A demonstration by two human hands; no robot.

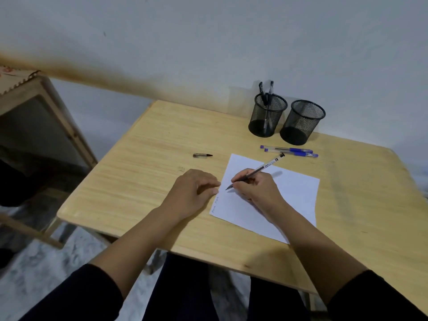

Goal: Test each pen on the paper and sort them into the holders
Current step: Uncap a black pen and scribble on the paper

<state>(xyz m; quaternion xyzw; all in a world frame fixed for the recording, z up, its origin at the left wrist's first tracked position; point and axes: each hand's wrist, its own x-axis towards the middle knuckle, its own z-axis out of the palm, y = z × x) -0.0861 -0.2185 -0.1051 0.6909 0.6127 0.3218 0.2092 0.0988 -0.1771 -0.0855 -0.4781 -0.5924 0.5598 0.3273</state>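
Observation:
A white sheet of paper (294, 191) lies on the wooden table (143, 172), with faint scribbles near its left edge. My right hand (257, 188) grips a black pen (266, 167) with the tip down on the paper. My left hand (194, 193) rests on the table, loosely curled fingertips touching the paper's left edge. Two blue pens (289, 151) lie side by side beyond the paper. A black pen cap (202, 155) lies alone to the left. Two black mesh holders stand at the back: the left holder (266, 117) contains two black pens, the right holder (302, 121) looks empty.
A pale wall runs right behind the holders. A wooden stand (46, 117) sits on the floor to the left of the table. My legs in dark trousers are under the table's near edge.

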